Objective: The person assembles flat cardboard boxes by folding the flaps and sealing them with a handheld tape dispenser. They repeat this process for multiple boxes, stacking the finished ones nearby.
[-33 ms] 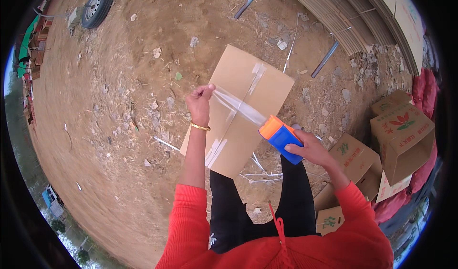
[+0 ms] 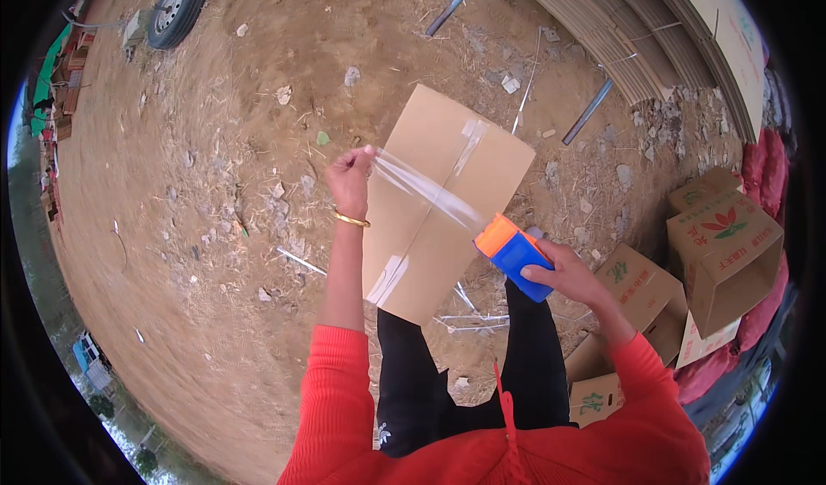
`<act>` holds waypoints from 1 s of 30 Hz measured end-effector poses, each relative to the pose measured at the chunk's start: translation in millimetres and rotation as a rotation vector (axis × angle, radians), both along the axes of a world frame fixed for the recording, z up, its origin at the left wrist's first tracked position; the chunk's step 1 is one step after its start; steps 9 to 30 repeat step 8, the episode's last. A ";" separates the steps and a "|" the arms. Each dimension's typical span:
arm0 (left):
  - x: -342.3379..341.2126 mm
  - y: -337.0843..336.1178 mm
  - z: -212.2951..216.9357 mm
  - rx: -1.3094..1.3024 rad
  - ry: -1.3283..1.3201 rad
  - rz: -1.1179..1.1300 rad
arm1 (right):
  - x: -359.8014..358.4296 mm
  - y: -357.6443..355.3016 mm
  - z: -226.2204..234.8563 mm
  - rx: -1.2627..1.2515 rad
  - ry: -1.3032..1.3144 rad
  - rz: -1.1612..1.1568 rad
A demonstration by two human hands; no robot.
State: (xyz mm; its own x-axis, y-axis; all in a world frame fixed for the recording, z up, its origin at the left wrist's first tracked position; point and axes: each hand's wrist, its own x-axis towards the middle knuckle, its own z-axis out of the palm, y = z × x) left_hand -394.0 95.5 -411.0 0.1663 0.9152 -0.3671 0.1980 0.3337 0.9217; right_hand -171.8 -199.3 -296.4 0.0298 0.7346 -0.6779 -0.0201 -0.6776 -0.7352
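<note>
A closed cardboard box (image 2: 417, 266) stands on the ground in front of my legs, its seam running across the top. Short strips of clear tape lie over both ends of the seam. My left hand (image 2: 351, 175) pinches the end of a clear packing tape strip (image 2: 426, 187) beyond the box's left edge. The strip stretches over the middle of the box to a blue and orange tape dispenser (image 2: 516, 257). Around the dispenser's blue body my right hand (image 2: 564, 272) is closed, thumb on top, by the box's right edge.
Open cardboard boxes (image 2: 724, 236) lie at my right beside red sacks (image 2: 764, 291). Flattened cardboard (image 2: 594, 29) is stacked at the far right, near metal poles (image 2: 588, 111). Loose white straps (image 2: 471, 320) and scraps litter the dirt ground. A wheel (image 2: 177, 12) stands at the far left.
My left hand has moved slightly left with the tape end. My right hand and the dispenser have shifted a little right, so the strip spans further across the box.
</note>
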 end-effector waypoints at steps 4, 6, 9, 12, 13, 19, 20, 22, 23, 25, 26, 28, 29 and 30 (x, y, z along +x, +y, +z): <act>-32.2 87.2 -42.9 0.059 0.100 0.092 | 13.7 6.1 16.0 -0.149 0.049 0.024; -32.7 108.7 -58.1 0.072 0.187 0.057 | 15.9 19.8 31.1 -0.212 0.073 -0.012; -32.3 119.4 -75.3 0.064 0.223 0.038 | 18.0 31.6 34.5 -0.259 0.088 -0.024; -32.3 119.4 -75.3 0.064 0.223 0.038 | 18.0 31.6 34.5 -0.259 0.088 -0.024; -32.3 119.4 -75.3 0.064 0.223 0.038 | 18.0 31.6 34.5 -0.259 0.088 -0.024; -32.3 119.4 -75.3 0.064 0.223 0.038 | 18.0 31.6 34.5 -0.259 0.088 -0.024; -32.3 119.4 -75.3 0.064 0.223 0.038 | 18.0 31.6 34.5 -0.259 0.088 -0.024; -32.3 119.4 -75.3 0.064 0.223 0.038 | 18.0 31.6 34.5 -0.259 0.088 -0.024; -32.3 119.4 -75.3 0.064 0.223 0.038 | 18.0 31.6 34.5 -0.259 0.088 -0.024; -32.3 119.4 -75.3 0.064 0.223 0.038 | 18.0 31.6 34.5 -0.259 0.088 -0.024; -32.3 119.4 -75.3 0.064 0.223 0.038 | 18.0 31.6 34.5 -0.259 0.088 -0.024; -32.3 119.4 -75.3 0.064 0.223 0.038 | 18.0 31.6 34.5 -0.259 0.088 -0.024; -32.3 119.4 -75.3 0.064 0.223 0.038 | 18.0 31.6 34.5 -0.259 0.088 -0.024; -32.3 119.4 -75.3 0.064 0.223 0.038 | 18.0 31.6 34.5 -0.259 0.088 -0.024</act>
